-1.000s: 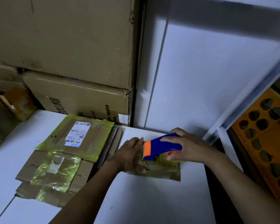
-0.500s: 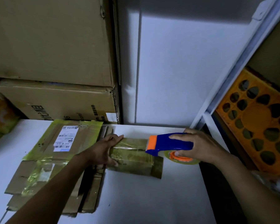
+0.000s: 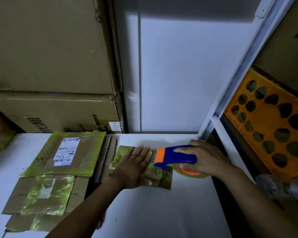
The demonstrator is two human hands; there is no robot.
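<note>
A small flat cardboard parcel [image 3: 163,177], wrapped in yellowish tape, lies on the white table [image 3: 162,212]. My left hand [image 3: 136,167] presses flat on it with straight fingers, covering most of its top. My right hand [image 3: 206,160] grips a blue and orange tape dispenser [image 3: 175,156] by its handle. The dispenser's orange front end sits on the parcel's right part, just beside my left fingertips. Its tape roll [image 3: 191,172] hangs off the parcel's right edge, partly hidden under my fingers.
A pile of flattened, taped cartons [image 3: 58,169] with a shipping label lies to the left. Large cardboard boxes [image 3: 50,66] are stacked at the back left. A white wall panel stands behind. An orange perforated crate [image 3: 272,127] sits on a shelf at the right.
My left hand let go of the parcel's left end and now lies flat on its top. The dispenser stays at the parcel's right end. The camera view shifted slightly.
</note>
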